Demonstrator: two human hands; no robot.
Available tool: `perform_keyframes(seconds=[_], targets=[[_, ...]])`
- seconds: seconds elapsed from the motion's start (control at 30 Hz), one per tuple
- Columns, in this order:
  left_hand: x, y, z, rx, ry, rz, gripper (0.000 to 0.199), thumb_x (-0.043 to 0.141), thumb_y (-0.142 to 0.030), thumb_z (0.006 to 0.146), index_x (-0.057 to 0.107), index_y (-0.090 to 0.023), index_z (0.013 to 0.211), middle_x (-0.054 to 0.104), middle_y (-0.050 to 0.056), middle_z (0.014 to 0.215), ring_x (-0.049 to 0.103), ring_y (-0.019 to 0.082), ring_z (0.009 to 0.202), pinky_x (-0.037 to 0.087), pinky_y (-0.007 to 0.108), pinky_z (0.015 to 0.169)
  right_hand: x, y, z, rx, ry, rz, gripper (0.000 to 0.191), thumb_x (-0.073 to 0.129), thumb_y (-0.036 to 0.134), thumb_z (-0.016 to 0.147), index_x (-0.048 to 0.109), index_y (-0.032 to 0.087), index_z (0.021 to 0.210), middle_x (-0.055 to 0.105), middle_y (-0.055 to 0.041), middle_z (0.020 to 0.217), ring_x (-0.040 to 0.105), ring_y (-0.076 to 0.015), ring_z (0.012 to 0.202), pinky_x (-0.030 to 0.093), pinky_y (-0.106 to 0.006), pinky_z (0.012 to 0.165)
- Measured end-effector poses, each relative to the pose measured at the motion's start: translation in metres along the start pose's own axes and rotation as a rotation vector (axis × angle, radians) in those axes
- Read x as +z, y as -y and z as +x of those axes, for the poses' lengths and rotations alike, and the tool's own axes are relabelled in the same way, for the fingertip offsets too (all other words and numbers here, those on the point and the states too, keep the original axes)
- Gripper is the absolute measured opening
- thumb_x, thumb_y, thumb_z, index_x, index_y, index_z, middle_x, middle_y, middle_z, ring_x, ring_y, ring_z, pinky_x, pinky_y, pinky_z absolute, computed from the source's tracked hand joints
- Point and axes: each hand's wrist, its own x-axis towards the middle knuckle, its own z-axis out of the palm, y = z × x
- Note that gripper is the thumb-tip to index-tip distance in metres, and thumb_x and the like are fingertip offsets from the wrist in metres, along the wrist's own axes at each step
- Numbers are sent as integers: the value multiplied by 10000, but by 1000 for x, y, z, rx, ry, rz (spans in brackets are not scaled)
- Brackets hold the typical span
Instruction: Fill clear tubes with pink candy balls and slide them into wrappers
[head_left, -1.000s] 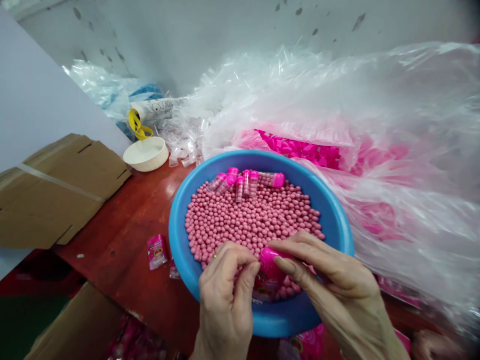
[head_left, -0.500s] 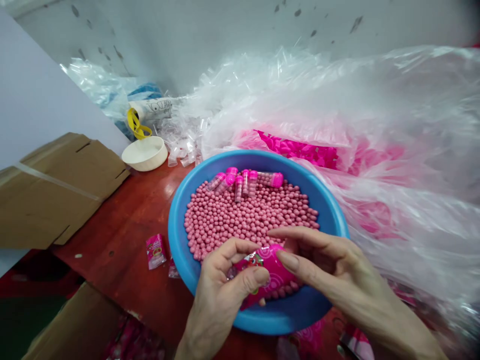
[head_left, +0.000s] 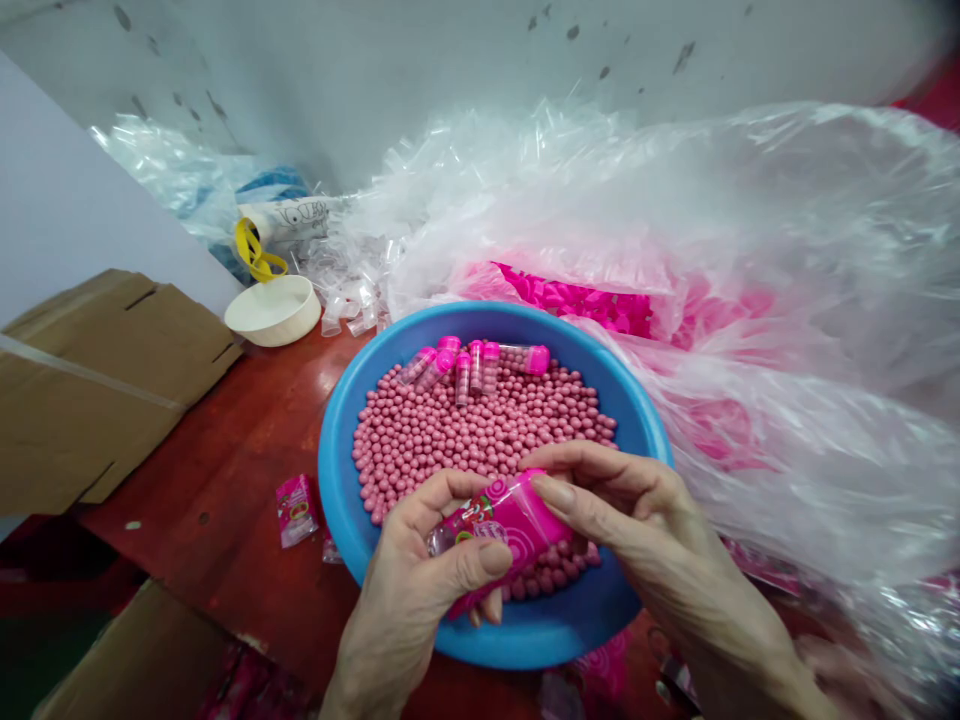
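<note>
Pinching from both ends, 2 bare hands are holding 1 pink packet (head_left: pixel 529 520) over the near part of the basin (head_left: pixel 328 470). The left hand (head_left: pixel 409 580) is closing its thumb over the front with fingers curling beneath; the right hand (head_left: pixel 667 540) is gripping the wider end, thumb in front, fingertips partly hidden behind. Neither is spreading wide. With 1 hand steadying each end, the packet is probably keeping its shape, and its place above the balls (head_left: pixel 420 440) suggests anything slipping out would be dropping among them.

Several pink-capped tubes (head_left: pixel 463 380) are lying on the balls by the far rim, away from the fingers. Left of the basin, a smaller packet (head_left: pixel 296 510) is resting on the red table (head_left: pixel 225 470); beyond it, a white dish (head_left: pixel 274 312) is sitting near the cardboard (head_left: pixel 112 380). From where I'm standing, the plastic bag (head_left: pixel 787 300) is crowding the basin's right side, leaving the right forearm little room, while the hands themselves are blocking my view of the nearest balls
</note>
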Motion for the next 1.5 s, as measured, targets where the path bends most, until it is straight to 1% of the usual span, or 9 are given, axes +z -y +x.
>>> perform_keyframes(seconds=[0.27, 0.37, 0.43, 0.6, 0.7, 0.83, 1.0, 1.27, 1.5], targets=[[2, -4, -5, 7, 0, 142, 365, 790, -249, 599, 561, -198, 879, 583, -81, 455, 509, 65, 386, 375, 137, 393, 6, 1, 1, 42, 59, 14, 201, 743, 357, 699, 685, 196, 803, 478, 56, 551, 414, -58, 496, 326, -165, 452], [3, 4, -5, 372, -128, 408, 510, 845, -270, 526, 613, -231, 979, 696, -12, 859, 646, 150, 767, 513, 212, 644, 1, 0, 2, 111, 77, 45, 245, 760, 365, 685, 639, 187, 802, 506, 61, 550, 427, -44, 462, 343, -145, 432], [1, 10, -5, 683, -169, 684, 543, 842, -289, 545, 621, -251, 1039, 658, 17, 1056, 605, 202, 990, 502, 267, 816, -1, -2, 1, 148, 43, 71, 278, 770, 376, 671, 605, 182, 784, 496, 74, 532, 418, -33, 429, 354, -135, 413], [-3, 20, -3, 1063, -173, 1032, 342, 708, -227, 746, 631, -167, 1074, 692, 64, 1000, 606, 186, 978, 446, 285, 918, -1, -6, -2, 147, 26, 109, 345, 759, 452, 662, 573, 168, 725, 452, 94, 475, 396, -23, 368, 338, -127, 368], [-1, 15, -5, 1012, -114, 935, 242, 647, -220, 802, 666, -178, 1040, 717, 49, 972, 629, 175, 942, 474, 253, 869, 3, -8, -4, -15, -27, 39, 341, 696, 494, 722, 611, 163, 710, 477, 71, 516, 398, -29, 424, 343, -124, 402], [4, 6, -9, 707, -149, 754, 156, 637, -207, 809, 728, -258, 924, 720, -42, 726, 638, 112, 639, 496, 177, 602, 8, -12, -7, -263, -115, -108, 150, 687, 365, 773, 704, 234, 844, 618, 23, 727, 537, -84, 605, 444, -162, 533], [5, 4, -12, 554, -140, 662, 147, 630, -254, 812, 753, -261, 892, 711, -51, 658, 626, 114, 609, 486, 172, 572, 11, -12, -9, -415, -118, -181, 99, 659, 217, 805, 731, 279, 832, 668, 26, 768, 611, -120, 717, 497, -191, 649], [5, 6, -10, 689, -209, 698, 214, 622, -187, 808, 748, -291, 946, 763, -21, 852, 678, 163, 755, 517, 218, 685, 17, -12, -8, -473, -73, -272, 158, 640, 153, 813, 747, 267, 840, 652, 24, 696, 581, -103, 638, 471, -174, 581], [13, 9, -10, 738, -281, 621, 220, 587, -176, 824, 765, -290, 883, 752, -15, 736, 662, 169, 652, 494, 228, 576, 23, -19, -10, -481, -94, -219, 147, 644, 130, 794, 745, 237, 806, 662, 13, 688, 569, -110, 608, 465, -187, 547]])
